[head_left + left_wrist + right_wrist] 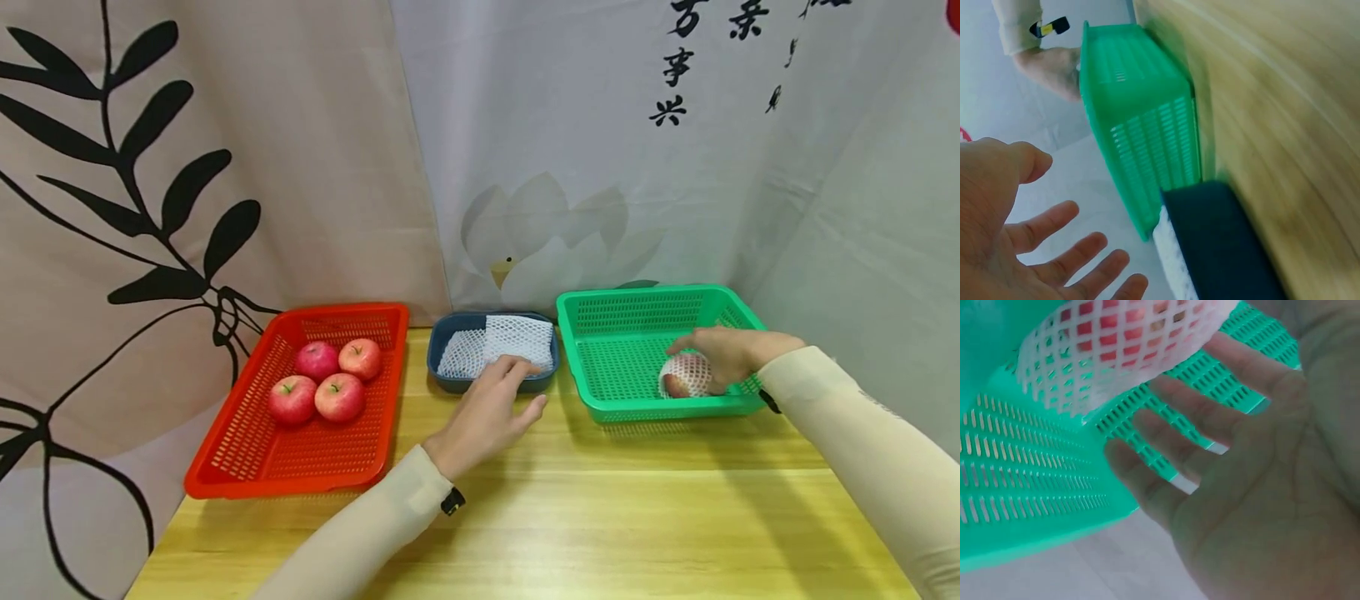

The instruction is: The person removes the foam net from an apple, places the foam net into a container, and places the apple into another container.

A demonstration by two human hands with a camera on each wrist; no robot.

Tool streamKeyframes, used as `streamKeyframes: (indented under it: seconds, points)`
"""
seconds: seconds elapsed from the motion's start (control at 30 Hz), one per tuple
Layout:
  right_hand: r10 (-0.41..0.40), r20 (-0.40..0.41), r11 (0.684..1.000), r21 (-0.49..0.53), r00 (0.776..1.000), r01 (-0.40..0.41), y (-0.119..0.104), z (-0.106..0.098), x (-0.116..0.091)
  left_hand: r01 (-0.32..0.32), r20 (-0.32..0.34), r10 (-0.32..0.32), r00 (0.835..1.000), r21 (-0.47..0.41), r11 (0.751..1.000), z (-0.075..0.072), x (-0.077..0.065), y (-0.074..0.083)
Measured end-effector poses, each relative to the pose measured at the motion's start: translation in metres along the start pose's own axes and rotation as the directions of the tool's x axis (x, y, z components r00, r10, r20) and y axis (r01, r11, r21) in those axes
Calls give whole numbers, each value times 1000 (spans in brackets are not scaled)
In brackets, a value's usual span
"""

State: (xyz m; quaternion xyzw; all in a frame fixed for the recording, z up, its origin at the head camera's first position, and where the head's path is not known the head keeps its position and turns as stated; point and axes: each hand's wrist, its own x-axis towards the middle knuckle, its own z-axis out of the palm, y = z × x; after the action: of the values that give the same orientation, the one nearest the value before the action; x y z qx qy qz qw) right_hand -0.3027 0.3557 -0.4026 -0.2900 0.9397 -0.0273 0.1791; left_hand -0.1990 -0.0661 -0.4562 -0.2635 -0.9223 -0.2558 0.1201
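Inside the green basket (pixel 581 350), an apple in a white foam net (pixel 686 375) lies near the front right. My right hand (pixel 731 354) is beside this apple; in the right wrist view its fingers (pixel 1191 406) are extended, with the netted apple (pixel 1116 347) close to the fingertips. Whether they touch it I cannot tell. My left hand (pixel 487 408) hovers with spread fingers, holding nothing, in front of a dark blue container (pixel 457 386). White foam nets (pixel 519 337) fill that container, partly hidden by the left fingertips.
At the left, a red basket (pixel 300 479) holds several bare apples (pixel 340 397). All the containers stand on a wooden table (pixel 585 517). A printed curtain (pixel 330 167) hangs behind them.
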Motion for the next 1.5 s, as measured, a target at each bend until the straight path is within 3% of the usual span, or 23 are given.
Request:
streamKeyframes:
  seconds: [0.5,0.8,1.0,1.33,1.5]
  points:
    - [50,49,999,-1,998,-50,-2,-1,7,4,63,-5,998,5,1000,40,18,17]
    - [9,42,1000,0,999,-9,-2,4,8,-20,79,15,997,64,998,62,31,20]
    - [11,58,1000,14,998,-12,-1,5,10,-25,79,19,997,76,997,71,38,22]
    - [-5,69,1000,-22,998,6,0,5,15,44,145,-60,988,115,992,80,48,26]
    - [-20,68,999,-39,997,23,-1,5,18,75,152,-87,985,83,994,82,48,25]
